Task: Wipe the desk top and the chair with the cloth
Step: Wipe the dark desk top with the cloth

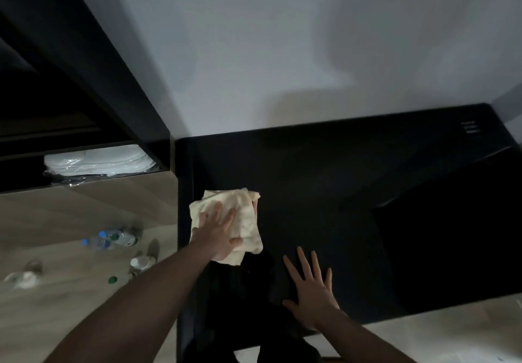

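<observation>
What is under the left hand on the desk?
Under the left hand lies a crumpled cream cloth, pressed flat onto the black desk top. The desk surface beneath the cloth is covered.

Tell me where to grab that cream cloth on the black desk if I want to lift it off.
Probably the bunched fold at the far right corner of the cloth, coming from above. The left hand lies flat across its near left part, while that corner rises in loose folds the fingers could pinch. The right hand rests flat on the desk top and is free.

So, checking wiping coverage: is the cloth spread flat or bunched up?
Bunched: the cloth lies in crumpled folds under the left hand.
</observation>
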`<action>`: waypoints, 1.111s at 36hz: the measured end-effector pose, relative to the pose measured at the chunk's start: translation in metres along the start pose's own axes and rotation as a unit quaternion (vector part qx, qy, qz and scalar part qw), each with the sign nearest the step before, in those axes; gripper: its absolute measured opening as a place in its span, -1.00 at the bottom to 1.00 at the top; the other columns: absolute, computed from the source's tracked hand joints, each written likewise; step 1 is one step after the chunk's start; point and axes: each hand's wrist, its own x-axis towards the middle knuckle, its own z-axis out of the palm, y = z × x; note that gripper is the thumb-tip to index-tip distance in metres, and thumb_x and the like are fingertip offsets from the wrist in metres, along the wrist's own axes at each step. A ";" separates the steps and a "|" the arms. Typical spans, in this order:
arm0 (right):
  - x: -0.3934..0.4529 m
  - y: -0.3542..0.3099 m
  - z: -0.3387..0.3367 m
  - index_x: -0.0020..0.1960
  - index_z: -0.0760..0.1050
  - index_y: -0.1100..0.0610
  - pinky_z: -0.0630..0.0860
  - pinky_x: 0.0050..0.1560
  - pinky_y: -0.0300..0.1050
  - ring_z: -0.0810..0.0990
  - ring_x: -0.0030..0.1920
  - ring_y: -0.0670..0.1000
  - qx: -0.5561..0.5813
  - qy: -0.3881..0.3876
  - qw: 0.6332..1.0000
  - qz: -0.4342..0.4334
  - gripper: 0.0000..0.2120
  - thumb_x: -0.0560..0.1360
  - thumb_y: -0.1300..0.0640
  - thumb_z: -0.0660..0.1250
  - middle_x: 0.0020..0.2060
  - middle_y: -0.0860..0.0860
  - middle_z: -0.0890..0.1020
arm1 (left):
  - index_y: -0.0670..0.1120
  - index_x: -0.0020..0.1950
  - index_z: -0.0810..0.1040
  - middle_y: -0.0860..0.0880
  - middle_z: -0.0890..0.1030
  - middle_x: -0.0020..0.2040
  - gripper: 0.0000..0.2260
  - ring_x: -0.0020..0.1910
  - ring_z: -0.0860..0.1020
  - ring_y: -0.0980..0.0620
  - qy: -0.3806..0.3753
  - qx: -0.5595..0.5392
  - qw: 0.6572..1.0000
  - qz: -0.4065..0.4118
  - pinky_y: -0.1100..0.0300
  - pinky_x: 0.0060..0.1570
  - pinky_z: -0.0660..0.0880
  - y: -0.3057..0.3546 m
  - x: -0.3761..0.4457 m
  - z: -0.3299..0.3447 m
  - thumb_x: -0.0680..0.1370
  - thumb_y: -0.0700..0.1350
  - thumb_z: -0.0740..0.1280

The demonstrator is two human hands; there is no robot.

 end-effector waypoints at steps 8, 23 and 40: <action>-0.013 -0.003 0.001 0.59 -0.41 -0.15 -0.18 0.54 0.37 -0.46 0.55 0.18 0.007 -0.016 1.000 0.008 -0.07 0.58 -0.17 0.27 0.52 -0.04 -0.51 | -0.07 0.66 -0.05 -0.13 -0.07 0.65 -0.32 0.62 -0.20 -0.27 0.022 0.054 0.998 0.028 -0.27 0.50 0.08 0.014 -0.048 0.023 0.67 0.30 -0.05; -0.015 -0.097 -0.037 0.61 -0.32 -0.15 -0.12 0.59 0.24 -0.34 0.59 0.17 0.124 0.081 0.989 -0.011 -0.08 0.54 0.03 0.30 0.60 -0.05 -0.34 | 0.02 0.63 0.19 0.00 0.22 0.58 -0.42 0.52 0.28 -0.08 0.114 -0.291 0.950 -0.005 0.03 0.42 0.39 -0.039 -0.111 0.072 0.62 -0.10 0.27; 0.066 -0.137 -0.015 0.56 -0.45 -0.22 -0.45 0.44 0.41 -0.54 0.49 0.18 -0.015 0.065 0.996 -0.060 -0.15 0.59 -0.28 0.14 0.51 0.01 -0.52 | -0.12 0.63 -0.38 -0.08 -0.41 0.62 0.18 0.59 0.19 -0.07 0.053 -0.051 0.995 -0.064 0.03 0.37 0.44 -0.053 -0.126 0.110 0.47 0.10 0.55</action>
